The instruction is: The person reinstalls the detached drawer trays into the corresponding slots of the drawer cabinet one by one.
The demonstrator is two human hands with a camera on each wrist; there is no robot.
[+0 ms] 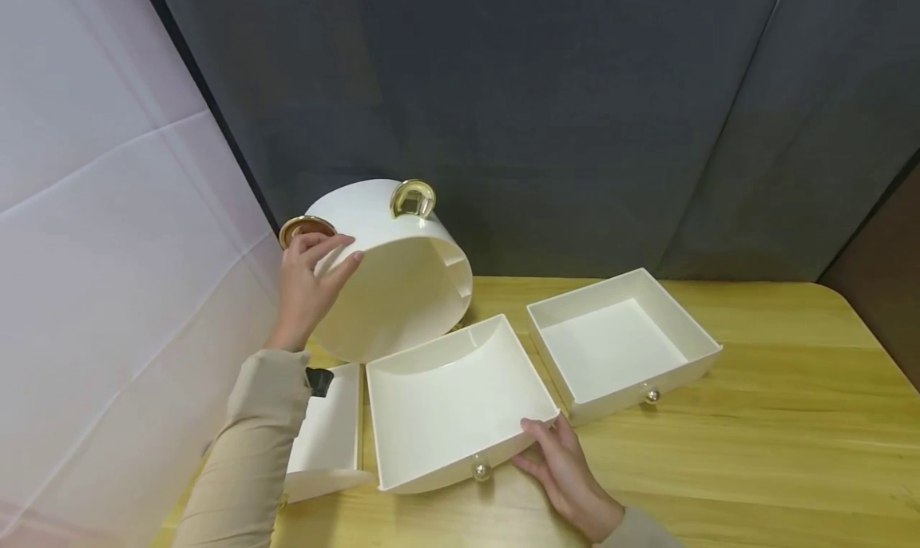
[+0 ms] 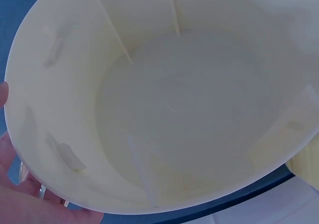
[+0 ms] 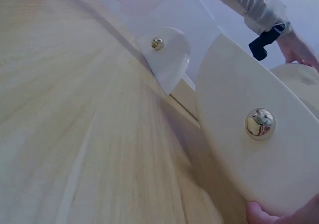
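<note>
A cream round casing [image 1: 391, 280] with a gold handle [image 1: 413, 198] and a gold ring [image 1: 305, 228] stands tilted at the back of the wooden table [image 1: 755, 452], its open side facing me. My left hand [image 1: 327, 256] grips its left rim. The left wrist view shows the hollow ribbed inside of the casing [image 2: 179, 109], with my left hand's fingers [image 2: 30, 199] under the edge. My right hand [image 1: 549, 448] holds the front right corner of the middle drawer [image 1: 449, 408], a cream drawer with a curved back. Its gold knob [image 3: 259, 123] shows close up in the right wrist view.
A square cream drawer [image 1: 621, 344] with a small knob lies to the right of the middle one. A narrow drawer [image 1: 327, 440] lies to the left, under my left sleeve. A dark curtain [image 1: 575, 117] hangs behind and a white sheet [image 1: 108, 252] at the left.
</note>
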